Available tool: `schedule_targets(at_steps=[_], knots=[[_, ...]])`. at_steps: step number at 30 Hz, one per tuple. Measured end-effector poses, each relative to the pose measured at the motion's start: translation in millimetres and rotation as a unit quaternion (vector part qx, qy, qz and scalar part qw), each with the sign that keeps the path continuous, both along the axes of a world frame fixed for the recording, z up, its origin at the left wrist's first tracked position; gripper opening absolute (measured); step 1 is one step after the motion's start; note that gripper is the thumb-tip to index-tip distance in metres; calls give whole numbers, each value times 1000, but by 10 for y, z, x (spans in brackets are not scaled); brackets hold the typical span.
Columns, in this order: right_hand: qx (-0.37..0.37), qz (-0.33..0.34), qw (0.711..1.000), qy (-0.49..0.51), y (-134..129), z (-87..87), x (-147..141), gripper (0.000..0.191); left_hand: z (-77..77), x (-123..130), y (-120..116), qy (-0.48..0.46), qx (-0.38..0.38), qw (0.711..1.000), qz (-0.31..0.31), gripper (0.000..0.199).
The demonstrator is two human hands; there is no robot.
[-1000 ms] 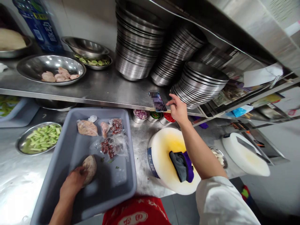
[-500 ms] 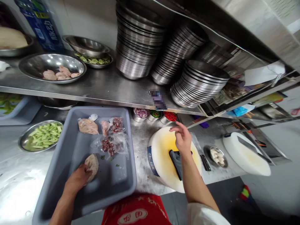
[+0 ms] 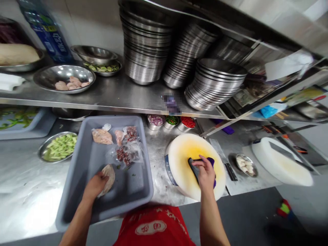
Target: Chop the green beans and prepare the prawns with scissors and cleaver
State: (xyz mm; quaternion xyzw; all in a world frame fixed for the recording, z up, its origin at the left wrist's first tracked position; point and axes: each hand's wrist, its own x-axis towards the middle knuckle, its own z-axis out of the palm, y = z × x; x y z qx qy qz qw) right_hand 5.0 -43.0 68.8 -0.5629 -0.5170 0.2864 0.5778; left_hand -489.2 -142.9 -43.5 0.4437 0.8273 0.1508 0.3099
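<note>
My left hand (image 3: 96, 185) is closed on the edge of a pale, flat, oval food piece (image 3: 109, 179), whose exact kind I cannot make out. The piece is over the floor of a grey plastic tray (image 3: 148, 164). Clear bags with dark red chunks (image 3: 123, 155) and a bagged pale piece (image 3: 102, 136) lie farther back in it. To the right, my right hand (image 3: 205, 172) hovers with bent, parted fingers over a dark grey and purple object (image 3: 194, 168), partly hidden by the hand. That object lies on a round, yellow-stained white chopping block (image 3: 180, 153).
Small tubs of chopped onion (image 3: 155, 120), green pepper (image 3: 171, 120) and red chilli (image 3: 188, 122) stand behind the block. A cleaver (image 3: 231, 172) lies to its right, near a bowl of white pieces (image 3: 245, 164). Above runs a steel shelf (image 3: 123, 100) with stacked bowls (image 3: 146, 61).
My right hand has come down and nearer over the dark object, its pointing finger now bent. My left hand keeps its grip on the pale piece. The camera view has shifted slightly.
</note>
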Motion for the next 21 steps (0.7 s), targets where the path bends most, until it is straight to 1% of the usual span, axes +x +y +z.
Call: schedule_targets(at_steps=[2,3,5,6,8,10,11,15,16,17,18,19,20,21], knots=[[13,-11,1000,4,-17,58,-2,36,154,61,3,-38,72,996,49,12],[22,-18,1000,9,-18,85,-14,36,213,88,5,-72,123,987,76,11],[32,-25,999,19,-12,119,-59,37,281,130,15,-162,219,952,138,12],[30,-23,999,20,-9,126,-87,38,295,145,21,-204,251,932,162,13],[19,-11,1000,15,-6,127,-144,40,310,168,24,-276,290,898,182,17],[11,-2,1000,6,-8,125,-188,41,334,177,14,-346,313,865,182,20],[10,1,1000,3,-7,126,-203,41,354,173,4,-383,328,842,190,21],[7,14,1000,14,21,127,-259,37,458,97,-50,-505,386,728,258,19],[3,20,1000,17,26,120,-295,36,482,71,-62,-525,396,706,262,19],[-4,30,999,17,24,108,-352,35,503,49,-73,-540,403,691,259,19],[-16,48,999,13,10,91,-438,34,520,33,-82,-551,408,682,255,18],[-34,79,996,5,-18,70,-557,32,535,27,-88,-557,407,679,250,18],[-56,122,991,-5,-61,46,-711,32,548,34,-92,-562,398,683,243,18],[-84,181,980,-17,-119,18,-899,32,560,56,-94,-566,383,692,232,18]])
